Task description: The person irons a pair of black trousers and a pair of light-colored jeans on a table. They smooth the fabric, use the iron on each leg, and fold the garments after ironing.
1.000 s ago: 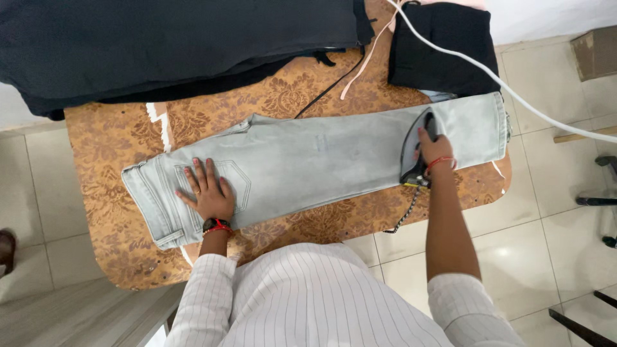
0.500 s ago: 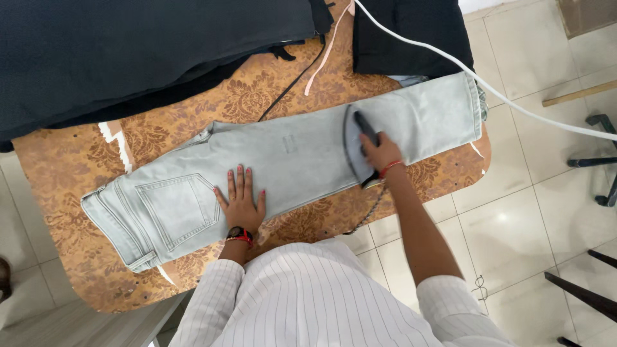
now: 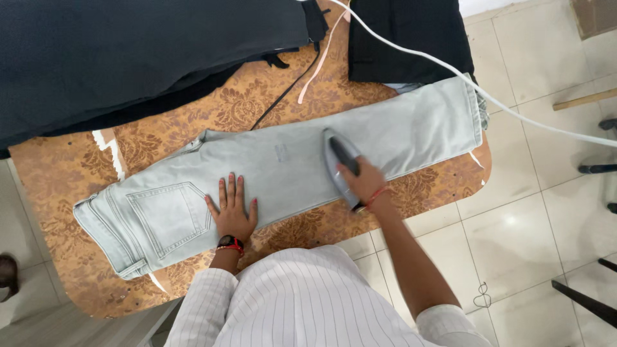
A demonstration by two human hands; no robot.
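I am sliding the iron along the folded pale grey jeans, and in the last second it has travelled from near the hem at the far end of the leg to about the middle of it, coming closer to my other hand. My right hand is closed around the dark handle, fingers wrapped over the top, with the grey soleplate lying flat on the denim and its pointed nose aimed away from me. My left hand is spread wide and flat, palm down on the cloth just beside the back pocket; it has shifted off the pocket toward the leg as the iron has approached, so it is now pinning the fabric just ahead of the soleplate's path. From this I am judging that the hem half of the leg has been pressed and the stretch between my two hands is what remains on this pass. The jeans are lying lengthwise on the brown patterned board, waistband out beyond my left hand, hem out beyond my right. Past my right hand the white cord is running off over a folded black garment, and a large dark cloth is heaped beyond my left.
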